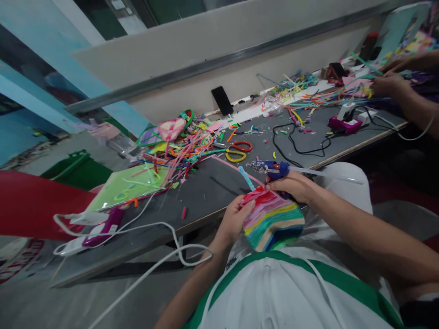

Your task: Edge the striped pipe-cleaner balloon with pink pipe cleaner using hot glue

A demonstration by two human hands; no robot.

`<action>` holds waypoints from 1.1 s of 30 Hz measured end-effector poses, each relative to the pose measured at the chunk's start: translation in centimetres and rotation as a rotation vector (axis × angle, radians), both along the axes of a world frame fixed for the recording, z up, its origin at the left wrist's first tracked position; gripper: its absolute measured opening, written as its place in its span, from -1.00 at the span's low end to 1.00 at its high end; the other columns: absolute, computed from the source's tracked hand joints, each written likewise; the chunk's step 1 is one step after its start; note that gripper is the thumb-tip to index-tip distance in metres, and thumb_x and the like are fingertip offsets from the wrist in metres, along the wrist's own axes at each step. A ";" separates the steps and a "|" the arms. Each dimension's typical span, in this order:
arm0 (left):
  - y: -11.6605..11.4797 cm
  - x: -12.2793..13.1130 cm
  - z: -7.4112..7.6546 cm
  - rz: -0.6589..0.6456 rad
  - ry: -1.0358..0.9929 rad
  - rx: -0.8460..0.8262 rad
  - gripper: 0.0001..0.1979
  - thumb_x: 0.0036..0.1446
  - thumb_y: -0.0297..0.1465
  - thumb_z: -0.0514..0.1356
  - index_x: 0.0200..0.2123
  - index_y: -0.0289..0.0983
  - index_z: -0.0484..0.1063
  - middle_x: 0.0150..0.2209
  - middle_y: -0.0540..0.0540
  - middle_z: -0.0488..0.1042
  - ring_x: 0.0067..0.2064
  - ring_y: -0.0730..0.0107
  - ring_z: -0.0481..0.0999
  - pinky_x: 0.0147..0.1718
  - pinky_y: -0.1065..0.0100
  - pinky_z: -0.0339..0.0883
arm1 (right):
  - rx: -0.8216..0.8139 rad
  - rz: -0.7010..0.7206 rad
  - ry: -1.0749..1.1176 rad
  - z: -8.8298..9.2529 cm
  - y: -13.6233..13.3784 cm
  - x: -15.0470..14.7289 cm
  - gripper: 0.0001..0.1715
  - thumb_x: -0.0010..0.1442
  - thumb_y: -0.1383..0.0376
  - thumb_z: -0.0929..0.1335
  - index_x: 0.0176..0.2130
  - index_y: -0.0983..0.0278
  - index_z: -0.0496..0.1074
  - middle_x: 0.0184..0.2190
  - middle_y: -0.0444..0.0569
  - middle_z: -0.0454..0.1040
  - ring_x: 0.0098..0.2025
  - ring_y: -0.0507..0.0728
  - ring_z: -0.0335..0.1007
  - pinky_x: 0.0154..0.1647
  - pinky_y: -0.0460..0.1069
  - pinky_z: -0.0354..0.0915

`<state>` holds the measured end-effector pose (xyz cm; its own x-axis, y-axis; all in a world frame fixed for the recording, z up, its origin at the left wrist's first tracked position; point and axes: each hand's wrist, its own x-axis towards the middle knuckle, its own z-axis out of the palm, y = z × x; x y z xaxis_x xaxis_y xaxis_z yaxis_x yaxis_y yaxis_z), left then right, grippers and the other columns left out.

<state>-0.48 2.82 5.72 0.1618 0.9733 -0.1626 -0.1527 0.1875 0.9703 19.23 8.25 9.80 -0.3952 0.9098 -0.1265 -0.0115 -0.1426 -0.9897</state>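
My left hand point(235, 215) is closed on the left edge of a striped, rainbow-coloured fuzzy craft piece point(274, 224), which looks made of pipe cleaners in rows. In my right hand point(293, 186) is a blue glue gun point(278, 169), its nozzle pointing left and a long clear glue stick point(331, 174) poking out of its back. The fingertips of that hand are at the red upper edge of the craft piece. A pink pipe cleaner point(233, 167) slants from the table to this edge. Beside it, a short light-blue fuzzy stem point(246, 177) stands up from the piece.
Scissors point(240, 151) with red and yellow handles lie on the grey table point(206, 187) near piled pipe cleaners point(192, 146). A phone point(222, 100) leans at the wall. Power strips point(104, 227) and cables sit at both sides. Another person's hands point(394, 82) work at right.
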 end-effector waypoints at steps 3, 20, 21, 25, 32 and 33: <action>1.0 -0.2 1.6 -0.032 0.042 0.008 -0.71 -0.04 -0.22 0.31 -0.33 -0.29 0.41 -0.44 0.00 0.49 -0.45 0.46 0.43 -0.43 0.45 0.28 | 0.016 -0.055 0.092 0.7 0.1 -0.1 -0.81 -0.17 0.30 0.42 -0.43 0.27 0.40 -0.61 -0.21 0.34 -0.56 -0.01 0.22 -0.49 -0.09 0.14; 1.1 -1.3 6.8 -0.323 0.076 -0.099 -0.62 -0.10 -0.29 0.36 -0.20 -0.26 0.38 -0.27 -0.09 0.52 -0.31 0.35 0.52 -0.30 0.40 0.34 | -0.086 -0.295 0.266 -0.7 -4.7 -1.7 -0.74 -0.14 0.23 0.46 -0.41 0.27 0.40 -0.52 -0.17 0.41 -0.47 0.06 0.31 -0.42 -0.04 0.19; 1.0 -1.2 6.8 -0.316 0.048 -0.105 -0.59 -0.10 -0.30 0.37 -0.16 -0.26 0.39 -0.23 -0.11 0.52 -0.27 0.32 0.52 -0.26 0.37 0.35 | -0.081 -0.289 0.257 -0.7 -4.7 -1.7 -0.75 -0.13 0.22 0.45 -0.41 0.27 0.39 -0.52 -0.17 0.41 -0.47 0.06 0.31 -0.41 -0.04 0.20; 0.8 -0.9 6.0 -0.279 -0.122 -0.163 -0.49 -0.12 -0.31 0.38 -0.05 -0.26 0.40 -0.17 -0.18 0.53 -0.23 0.25 0.55 -0.18 0.28 0.37 | -0.060 -0.281 0.225 -0.6 -4.9 -1.7 -0.77 -0.09 0.22 0.44 -0.40 0.25 0.39 -0.52 -0.18 0.41 -0.47 0.05 0.30 -0.39 -0.04 0.20; 0.9 -1.5 4.9 -0.278 -0.169 -0.237 -0.53 -0.18 -0.29 0.40 -0.13 -0.28 0.48 -0.22 -0.20 0.56 -0.28 0.23 0.56 -0.22 0.28 0.38 | -0.064 -0.262 0.152 -0.5 -4.9 -1.9 -0.77 -0.09 0.18 0.43 -0.42 0.24 0.38 -0.51 -0.14 0.44 -0.43 0.09 0.35 -0.37 -0.04 0.23; 0.9 -1.5 4.9 -0.280 -0.170 -0.221 -0.52 -0.18 -0.25 0.40 -0.14 -0.29 0.49 -0.23 -0.21 0.56 -0.28 0.23 0.56 -0.23 0.28 0.38 | -0.061 -0.260 0.146 -0.5 -4.8 -2.0 -0.78 -0.09 0.18 0.42 -0.43 0.24 0.38 -0.51 -0.15 0.43 -0.43 0.09 0.35 -0.37 -0.04 0.23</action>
<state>-2.01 3.76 10.64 0.4592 0.8320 -0.3111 -0.2212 0.4463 0.8671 17.27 3.43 9.30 -0.1677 0.9754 -0.1431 -0.1966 -0.1753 -0.9647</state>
